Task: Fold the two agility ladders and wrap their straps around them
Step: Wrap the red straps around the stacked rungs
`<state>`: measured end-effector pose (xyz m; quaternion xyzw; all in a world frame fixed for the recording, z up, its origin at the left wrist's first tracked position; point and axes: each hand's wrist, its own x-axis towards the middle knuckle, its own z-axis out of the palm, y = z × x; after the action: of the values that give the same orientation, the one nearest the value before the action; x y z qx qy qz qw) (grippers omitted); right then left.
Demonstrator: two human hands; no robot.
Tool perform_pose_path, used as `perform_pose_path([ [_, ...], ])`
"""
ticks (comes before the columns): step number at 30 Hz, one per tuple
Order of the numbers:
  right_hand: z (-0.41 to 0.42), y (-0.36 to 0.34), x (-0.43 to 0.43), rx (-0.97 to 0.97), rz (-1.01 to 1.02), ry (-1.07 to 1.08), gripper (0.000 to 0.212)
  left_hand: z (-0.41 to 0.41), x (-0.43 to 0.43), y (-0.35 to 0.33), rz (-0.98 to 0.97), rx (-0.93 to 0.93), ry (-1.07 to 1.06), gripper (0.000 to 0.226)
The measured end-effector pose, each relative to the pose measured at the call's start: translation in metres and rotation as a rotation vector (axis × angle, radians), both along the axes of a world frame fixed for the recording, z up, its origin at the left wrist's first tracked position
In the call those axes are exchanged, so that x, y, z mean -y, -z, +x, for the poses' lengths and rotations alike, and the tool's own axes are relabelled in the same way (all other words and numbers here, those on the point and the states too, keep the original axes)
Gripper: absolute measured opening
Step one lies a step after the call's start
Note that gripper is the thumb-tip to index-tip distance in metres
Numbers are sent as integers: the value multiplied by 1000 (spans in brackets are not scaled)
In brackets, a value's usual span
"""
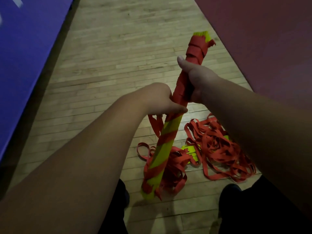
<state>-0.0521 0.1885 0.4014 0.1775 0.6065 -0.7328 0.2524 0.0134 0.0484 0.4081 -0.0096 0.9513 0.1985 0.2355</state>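
We hold the folded ladder tilted above the wooden floor, left grip wrapped around its middle, where loose red strap hangs, and right grip clasping it just above. The second ladder lies tangled on the floor below.

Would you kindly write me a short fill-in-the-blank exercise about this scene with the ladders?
1. The left hand and right hand both grip one bundle of ____ rungs.
2. The strap wound round it is ____.
3. The other ladder lies in a loose heap on the ____.
4. The mat on the left is ____.
Missing words: yellow; red; floor; blue.
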Motion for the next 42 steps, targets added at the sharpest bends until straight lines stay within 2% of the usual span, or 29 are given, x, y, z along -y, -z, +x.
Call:
perform_pose_path([
  [4,-6,3,7,3,26,-23,42,1,-11,11,-265,-90,-14,58],
  [6,-8,5,10,-14,65,-39,39,1,-13,15,-324,-105,-39,59],
  [12,-4,13,3,-55,207,7,52,-2,-11,22,-266,-87,-49,55],
  [15,-2,15,0,-78,259,25,51,-2,-14,25,-268,-110,-23,56],
  [17,-2,13,-1,-100,277,36,51,-3,-15,24,-183,-120,-25,50],
  [19,-3,9,-2,-130,225,49,49,-4,-12,18,-13,-91,-30,40],
  [23,-3,-4,-5,-161,-78,9,43,0,1,5,297,3,-59,37],
  [27,1,-18,-7,-161,-331,-79,35,1,7,1,455,47,-82,37],
  [30,2,-18,-3,-146,-235,-40,29,0,6,-4,351,58,-36,44],
  [33,-2,-6,0,-169,55,29,34,0,-2,-2,172,76,17,51],
  [37,-7,1,5,-207,372,20,66,0,-14,17,-3,32,-10,55],
  [40,-9,0,12,-181,316,-12,83,-2,-14,27,-109,3,-52,59],
  [42,-12,0,10,-192,223,-35,68,-5,-3,23,-53,-9,-59,60],
])
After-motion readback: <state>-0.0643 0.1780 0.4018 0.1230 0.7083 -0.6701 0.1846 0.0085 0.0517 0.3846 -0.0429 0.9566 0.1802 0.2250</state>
